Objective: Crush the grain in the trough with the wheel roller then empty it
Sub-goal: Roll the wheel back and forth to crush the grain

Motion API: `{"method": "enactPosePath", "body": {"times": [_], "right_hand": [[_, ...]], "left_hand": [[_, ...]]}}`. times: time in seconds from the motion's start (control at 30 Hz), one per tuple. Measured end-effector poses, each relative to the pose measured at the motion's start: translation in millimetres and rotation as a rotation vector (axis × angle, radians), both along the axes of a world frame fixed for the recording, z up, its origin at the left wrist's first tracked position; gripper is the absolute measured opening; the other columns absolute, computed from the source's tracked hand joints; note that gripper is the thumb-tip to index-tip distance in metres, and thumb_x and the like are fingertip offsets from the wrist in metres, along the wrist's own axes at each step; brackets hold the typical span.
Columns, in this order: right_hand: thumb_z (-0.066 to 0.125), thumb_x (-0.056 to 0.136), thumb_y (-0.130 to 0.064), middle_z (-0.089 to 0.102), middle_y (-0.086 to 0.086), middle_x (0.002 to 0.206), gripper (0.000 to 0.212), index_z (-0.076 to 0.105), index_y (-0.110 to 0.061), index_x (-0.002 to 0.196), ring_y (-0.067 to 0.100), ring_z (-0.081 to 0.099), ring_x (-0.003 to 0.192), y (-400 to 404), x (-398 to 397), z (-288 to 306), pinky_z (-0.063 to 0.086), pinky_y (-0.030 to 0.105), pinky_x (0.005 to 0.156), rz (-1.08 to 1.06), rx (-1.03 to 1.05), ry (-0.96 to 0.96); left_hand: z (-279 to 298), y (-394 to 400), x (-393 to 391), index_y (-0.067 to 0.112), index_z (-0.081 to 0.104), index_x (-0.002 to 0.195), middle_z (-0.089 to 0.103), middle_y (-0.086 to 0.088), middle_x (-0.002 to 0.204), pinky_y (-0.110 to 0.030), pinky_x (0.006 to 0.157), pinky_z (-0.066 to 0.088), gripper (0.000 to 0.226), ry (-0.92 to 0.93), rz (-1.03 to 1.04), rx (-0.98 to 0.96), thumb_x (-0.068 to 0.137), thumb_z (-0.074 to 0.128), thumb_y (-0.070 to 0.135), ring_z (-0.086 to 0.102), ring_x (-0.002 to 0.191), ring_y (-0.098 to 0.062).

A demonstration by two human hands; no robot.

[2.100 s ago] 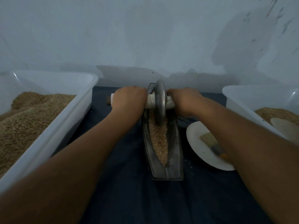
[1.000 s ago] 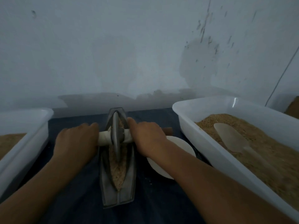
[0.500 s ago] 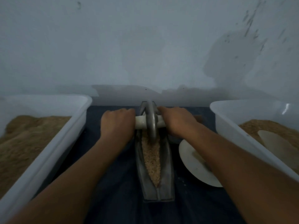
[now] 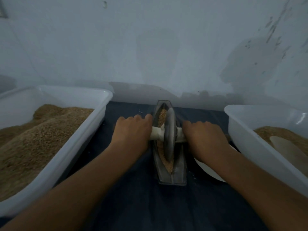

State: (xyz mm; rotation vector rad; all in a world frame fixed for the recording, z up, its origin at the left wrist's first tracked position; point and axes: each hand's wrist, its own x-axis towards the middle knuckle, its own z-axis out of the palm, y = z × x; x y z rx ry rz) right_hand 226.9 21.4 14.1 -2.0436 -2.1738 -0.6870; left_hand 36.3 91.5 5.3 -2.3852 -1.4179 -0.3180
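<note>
Metal trough [image 4: 179,170] at 12 o'clock on the dark-covered counter [image 4: 141,202], long axis toward the wall, grain [image 4: 168,164] inside. Wheel roller [image 4: 169,135] upright in the groove near its middle, white axle crosswise. Left hand [image 4: 131,130] curled round the axle at 9 o'clock of the wheel; right hand [image 4: 205,135] curled round the other end at 3 o'clock. White tub [image 4: 80,147] of grain at 9 o'clock, second tub [image 4: 246,144] at 3 o'clock. White plate [image 4: 208,170] partly under the right forearm.
</note>
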Motion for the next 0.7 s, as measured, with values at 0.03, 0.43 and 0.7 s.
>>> {"method": "enactPosePath", "body": {"times": [0.03, 0.43, 0.7], "right_hand": [[0.083, 0.052, 0.004, 0.058, 0.012, 0.055, 0.032, 0.057, -0.004, 0.069, 0.029, 0.056, 0.044, -3, -1, 2, 0.006, 0.018, 0.049, 0.007, 0.029, -0.004], [0.063, 0.088, -0.025, 0.065, 0.009, 0.103, 0.054, 0.039, -0.022, 0.136, 0.032, 0.06, 0.087, 49, 10, 3, 0.046, 0.037, 0.067, -0.052, -0.126, 0.067], [0.07, 0.083, -0.031, 0.056, 0.003, 0.137, 0.069, 0.034, -0.043, 0.141, 0.029, 0.055, 0.123, 94, 26, 15, 0.049, 0.046, 0.095, -0.033, -0.309, 0.196]], "left_hand": [[-1, -4, -2, 0.022, 0.039, 0.107, 0.058, -0.002, 0.105, -0.035, 0.071, 0.033, 0.04, -0.003, 0.001, 0.008, 0.082, 0.07, 0.03, 0.06, 0.093, -0.023], [-12, 34, 8, 0.022, 0.037, 0.094, 0.061, 0.0, 0.096, -0.032, 0.067, 0.032, 0.032, -0.048, 0.044, 0.008, 0.083, 0.068, 0.021, 0.062, 0.082, -0.02], [-7, 72, 24, 0.021, 0.055, 0.105, 0.064, 0.0, 0.095, -0.034, 0.067, 0.033, 0.023, -0.023, 0.043, 0.017, 0.086, 0.066, 0.021, 0.061, 0.083, -0.021]]}}
